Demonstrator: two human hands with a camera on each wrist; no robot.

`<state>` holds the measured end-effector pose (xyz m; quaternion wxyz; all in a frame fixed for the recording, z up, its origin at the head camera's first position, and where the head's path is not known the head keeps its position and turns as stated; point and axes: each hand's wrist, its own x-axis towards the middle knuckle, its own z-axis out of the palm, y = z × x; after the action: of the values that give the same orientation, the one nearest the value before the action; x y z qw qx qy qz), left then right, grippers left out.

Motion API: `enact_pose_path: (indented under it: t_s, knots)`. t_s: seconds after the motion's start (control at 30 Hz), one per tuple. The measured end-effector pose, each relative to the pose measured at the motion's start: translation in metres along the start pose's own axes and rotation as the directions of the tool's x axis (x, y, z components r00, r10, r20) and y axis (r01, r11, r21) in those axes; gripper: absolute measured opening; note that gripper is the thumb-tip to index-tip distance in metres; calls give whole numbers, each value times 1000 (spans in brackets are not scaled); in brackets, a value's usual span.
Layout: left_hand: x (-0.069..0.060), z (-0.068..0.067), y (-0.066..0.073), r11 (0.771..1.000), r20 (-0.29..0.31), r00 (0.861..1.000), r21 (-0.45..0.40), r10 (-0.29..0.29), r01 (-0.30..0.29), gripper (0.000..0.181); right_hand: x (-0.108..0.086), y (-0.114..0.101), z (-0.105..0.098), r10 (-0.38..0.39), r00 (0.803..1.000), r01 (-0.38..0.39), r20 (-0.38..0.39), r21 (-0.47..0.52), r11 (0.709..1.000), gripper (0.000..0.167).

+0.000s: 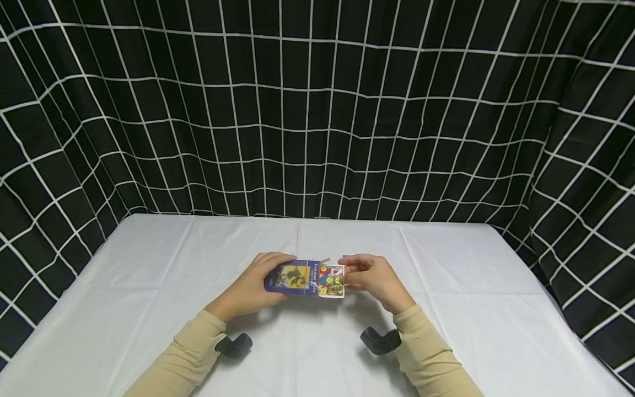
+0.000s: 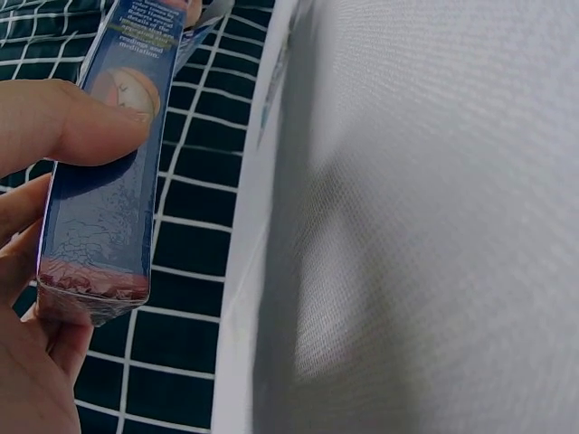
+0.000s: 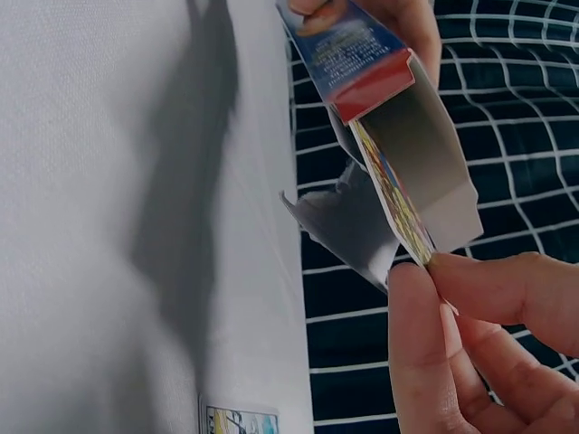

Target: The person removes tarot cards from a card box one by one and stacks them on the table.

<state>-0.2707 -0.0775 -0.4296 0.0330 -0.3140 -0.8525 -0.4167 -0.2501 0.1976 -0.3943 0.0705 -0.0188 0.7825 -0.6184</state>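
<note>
My left hand [image 1: 248, 289] grips a blue tarot card box [image 1: 291, 278] by its left end, just above the white table. The left wrist view shows the thumb on the narrow side of the box [image 2: 104, 217]. At its right end the box is open, with torn grey flaps [image 3: 348, 221] sticking out. A colourful printed card or leaflet [image 1: 331, 282] protrudes from that end. My right hand [image 1: 374, 280] pinches its edge between thumb and forefinger. In the right wrist view, the piece [image 3: 395, 194] stands on edge inside the otherwise hollow-looking box mouth.
A white cloth covers the table [image 1: 149, 309]. A small printed card [image 3: 242, 421] lies on it at the bottom of the right wrist view. Black curtains with a white grid [image 1: 297, 110] hang behind and at both sides. Each wrist wears a dark camera mount [image 1: 381, 341].
</note>
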Motion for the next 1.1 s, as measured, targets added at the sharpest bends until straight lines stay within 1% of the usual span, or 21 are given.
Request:
enact_pose_path:
  t_s: [0.23,0.43,0.6,0.87,1.1]
  knots:
    - [1,2,-2,999,-6,999,18,39,-38,73,3,3,-2,-7,1000,7,4,-11,1000,38]
    - [1,2,-2,999,2,999,8,32,-32,73,2,3,-3,-11,1000,10,-24,-43,999,33]
    - [1,2,-3,999,-6,999,16,31,-31,73,2,2,-11,-11,999,9,-44,-55,998,31]
    - [1,0,-3,999,-5,999,15,35,-35,74,1,3,-27,-19,999,16,-28,-73,997,30]
    - [1,-1,-2,1000,3,1000,11,-4,4,74,1,2,-40,-10,1000,8,-17,-93,996,30]
